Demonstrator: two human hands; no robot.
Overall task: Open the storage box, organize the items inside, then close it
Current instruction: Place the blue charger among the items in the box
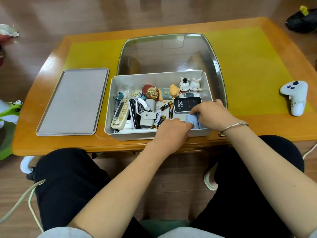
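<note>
The open storage box (159, 107) is set on the wooden table (248, 121), its grey lid (72, 102) laid flat just to its left. At the box's near right corner a pale blue-grey object (193, 121) is gripped by both hands: the left hand (171, 133) from the near side, the right hand (211, 114) from above with fingers curled. Most of the object is covered, so its kind cannot be told. A black Wi-Fi device (187, 104) lies just beyond, partly hidden by the right hand.
</note>
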